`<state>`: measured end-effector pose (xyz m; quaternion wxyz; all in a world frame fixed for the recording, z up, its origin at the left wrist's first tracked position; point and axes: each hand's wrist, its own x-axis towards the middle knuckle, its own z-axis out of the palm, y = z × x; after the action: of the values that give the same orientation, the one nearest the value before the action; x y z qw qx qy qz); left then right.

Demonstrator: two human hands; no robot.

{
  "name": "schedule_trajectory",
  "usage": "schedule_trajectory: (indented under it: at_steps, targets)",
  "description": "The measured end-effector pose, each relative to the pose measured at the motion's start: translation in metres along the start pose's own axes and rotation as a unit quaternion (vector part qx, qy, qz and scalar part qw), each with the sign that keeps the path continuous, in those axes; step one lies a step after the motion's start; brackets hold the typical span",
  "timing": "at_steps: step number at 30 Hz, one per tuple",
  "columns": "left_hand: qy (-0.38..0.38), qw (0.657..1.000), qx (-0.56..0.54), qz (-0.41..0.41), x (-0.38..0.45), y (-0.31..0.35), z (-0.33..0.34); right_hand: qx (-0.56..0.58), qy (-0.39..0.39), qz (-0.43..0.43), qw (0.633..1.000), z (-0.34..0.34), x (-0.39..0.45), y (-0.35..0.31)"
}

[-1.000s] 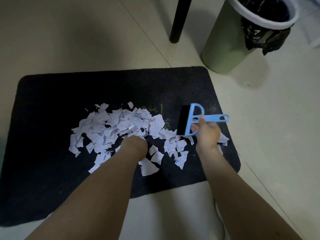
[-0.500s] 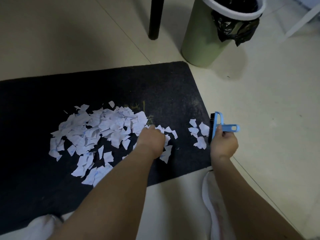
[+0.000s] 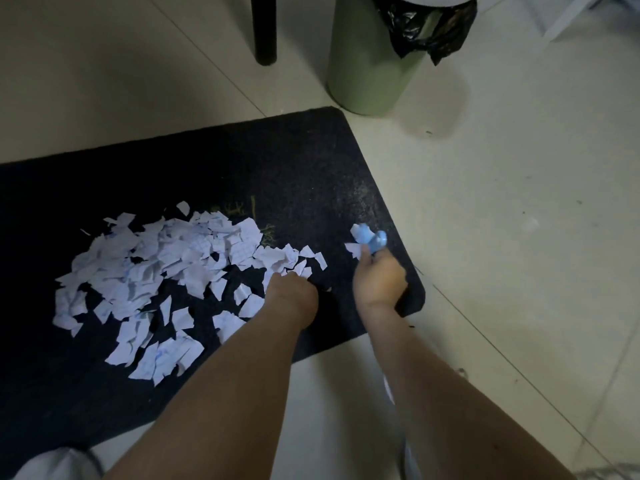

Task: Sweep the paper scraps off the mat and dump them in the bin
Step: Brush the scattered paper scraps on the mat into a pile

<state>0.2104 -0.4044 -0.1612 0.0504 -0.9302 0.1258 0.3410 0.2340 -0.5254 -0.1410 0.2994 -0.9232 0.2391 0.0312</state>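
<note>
Both forearms outstretched, left hand [image 3: 292,294] and right hand [image 3: 379,280] curled

Dim light is falling on the pale tiled floor [image 3: 519,220]; a black furniture leg [image 3: 264,29], perhaps a chair's, is standing there.

head cam | looks steeply down | close over mat [image 3: 311,161]

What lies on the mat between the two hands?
Head view: between the left hand and right hand, mostly bare black mat; one tiny scrap.
</note>
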Motion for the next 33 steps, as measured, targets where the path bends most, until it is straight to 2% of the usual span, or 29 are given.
schedule_trajectory:
  at_steps: [4,7,11,14,18,22,24,30,33]
  targets:
    - [0.003,1.0,-0.004,0.004,-0.004,-0.002,0.002,0.068,-0.029,-0.034,0.997,0.011,-0.016,-0.028]
    - [0.009,1.0,-0.004,-0.002,-0.012,-0.01,0.001,0.081,0.026,-0.013,0.996,-0.009,-0.007,-0.03]
    - [0.006,1.0,0.006,-0.009,-0.016,-0.022,0.008,0.037,0.107,0.041,0.993,-0.036,0.019,-0.009]
    - [-0.004,1.0,0.001,-0.013,-0.017,-0.025,0.012,-0.028,0.058,0.036,0.997,-0.028,0.022,-0.003]
    - [-0.004,1.0,0.003,-0.011,-0.015,-0.022,0.01,-0.077,-0.035,-0.032,0.996,0.005,-0.003,-0.024]
    - [0.004,1.0,-0.013,-0.017,-0.016,-0.023,0.008,0.007,-0.075,-0.089,0.993,0.027,-0.029,-0.048]
    - [0.008,1.0,-0.017,-0.018,-0.017,-0.025,0.008,0.056,-0.069,-0.098,0.991,0.025,-0.032,-0.051]
    - [0.024,0.999,-0.023,-0.028,-0.024,-0.031,0.005,0.018,0.047,-0.004,0.999,-0.007,-0.007,-0.034]
    - [0.018,0.999,-0.02,-0.028,-0.025,-0.031,0.004,-0.035,0.03,0.025,0.999,-0.004,-0.008,-0.025]
